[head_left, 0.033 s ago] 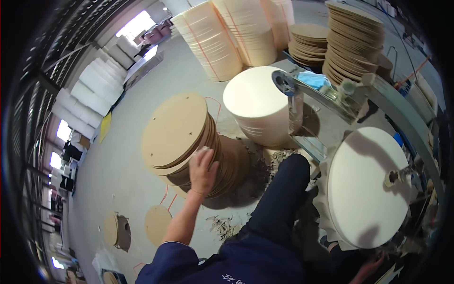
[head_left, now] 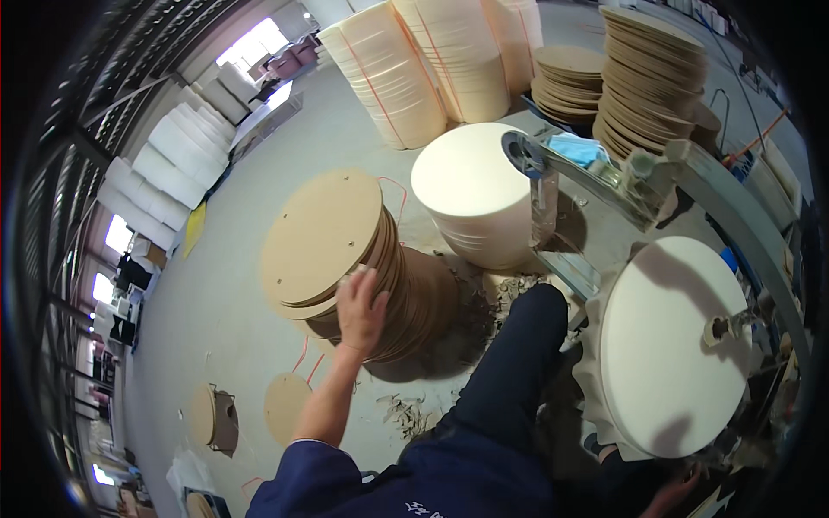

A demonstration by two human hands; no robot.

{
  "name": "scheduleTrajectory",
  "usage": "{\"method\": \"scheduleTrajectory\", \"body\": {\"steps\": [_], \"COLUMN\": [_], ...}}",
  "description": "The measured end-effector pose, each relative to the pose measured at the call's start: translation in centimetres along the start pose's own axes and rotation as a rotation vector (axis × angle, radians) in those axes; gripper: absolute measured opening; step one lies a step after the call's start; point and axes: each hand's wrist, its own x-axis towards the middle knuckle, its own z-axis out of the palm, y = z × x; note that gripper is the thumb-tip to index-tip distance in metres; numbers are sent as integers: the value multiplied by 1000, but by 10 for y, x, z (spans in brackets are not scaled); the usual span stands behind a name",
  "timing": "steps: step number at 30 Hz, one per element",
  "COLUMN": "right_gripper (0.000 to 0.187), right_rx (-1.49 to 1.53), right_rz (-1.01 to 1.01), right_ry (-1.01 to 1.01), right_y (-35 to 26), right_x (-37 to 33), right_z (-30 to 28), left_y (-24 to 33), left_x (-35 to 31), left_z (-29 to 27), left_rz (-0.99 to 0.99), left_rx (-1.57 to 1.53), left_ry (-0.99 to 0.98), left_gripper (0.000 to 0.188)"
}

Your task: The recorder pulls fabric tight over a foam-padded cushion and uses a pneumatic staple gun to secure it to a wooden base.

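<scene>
My left hand reaches out to a leaning stack of round brown board discs on the floor. Its fingers curl over the edge of the upper discs, which tilt up toward me. The lower part of the stack lies beneath them. My right hand only just shows at the bottom edge, under a large white round pad on a machine; its fingers are hidden. My dark trouser leg stretches between the stack and the pad.
A white cylindrical pile of round pads stands behind the brown stack, beside a grey metal machine arm. Tall piles of pale rounds and brown discs stand at the back. Loose discs and scraps lie on the floor.
</scene>
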Motion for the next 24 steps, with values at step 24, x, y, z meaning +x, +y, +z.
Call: {"method": "scheduleTrajectory", "body": {"steps": [24], "right_gripper": [39], "right_rx": [-313], "right_rz": [-173], "right_ry": [151], "right_y": [-133], "right_x": [-33], "right_z": [-23], "left_y": [-31], "left_x": [-30], "left_z": [-16], "left_rz": [180], "left_rx": [310], "left_ry": [-357], "left_gripper": [48]}}
